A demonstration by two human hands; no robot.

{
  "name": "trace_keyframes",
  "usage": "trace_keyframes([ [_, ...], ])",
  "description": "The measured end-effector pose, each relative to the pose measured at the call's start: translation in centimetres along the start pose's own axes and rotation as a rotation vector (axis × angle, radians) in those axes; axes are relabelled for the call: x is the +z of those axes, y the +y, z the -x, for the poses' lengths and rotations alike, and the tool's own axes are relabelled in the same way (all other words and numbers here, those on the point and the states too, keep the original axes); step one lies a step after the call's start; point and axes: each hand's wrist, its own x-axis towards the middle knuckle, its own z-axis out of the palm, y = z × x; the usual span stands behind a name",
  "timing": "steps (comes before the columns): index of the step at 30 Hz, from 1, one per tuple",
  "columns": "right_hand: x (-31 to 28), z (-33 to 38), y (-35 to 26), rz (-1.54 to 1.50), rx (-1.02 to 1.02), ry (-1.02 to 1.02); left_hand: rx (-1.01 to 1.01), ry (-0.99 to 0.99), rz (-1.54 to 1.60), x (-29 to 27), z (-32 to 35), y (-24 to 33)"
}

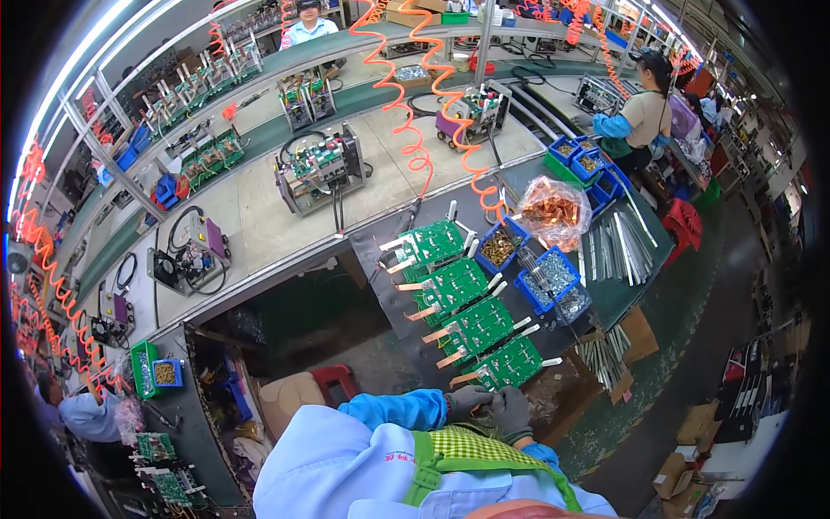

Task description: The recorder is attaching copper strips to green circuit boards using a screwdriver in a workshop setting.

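Both my hands wear grey gloves and meet close in front of my apron, just below the nearest green circuit board (512, 363). My left hand (467, 403) has its fingers curled toward the right one. Beside it, my right hand (512, 410) is closed, its fingertips pointing up near that board's lower edge. Whatever lies between the fingers is too small to make out. Several such boards lie in a slanting row on the dark bench (380, 285), with copper strips (468, 378) sticking out on their left and pale metal bars (551, 362) on their right.
Right of the boards stand blue bins of brass-coloured fasteners (498, 249) and silver screws (553, 275). Behind them are a bag of copper parts (553, 213) and metal strips (624, 246). Orange coiled hoses (467, 130) hang overhead. A co-worker (644, 112) stands at the far right.
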Motion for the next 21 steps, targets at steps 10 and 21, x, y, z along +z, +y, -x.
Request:
trace_keyframes([
  [10, 0.4, -0.9, 1.4, 0.002, 0.227, -0.166, -0.502, 0.040, 0.767, -0.1, -0.4, 0.9],
  [21, 0.2, -1.4, 2.1, -0.131, -0.076, -0.113, -0.017, -0.091, -0.116, -1.0, -0.1, -1.6],
])
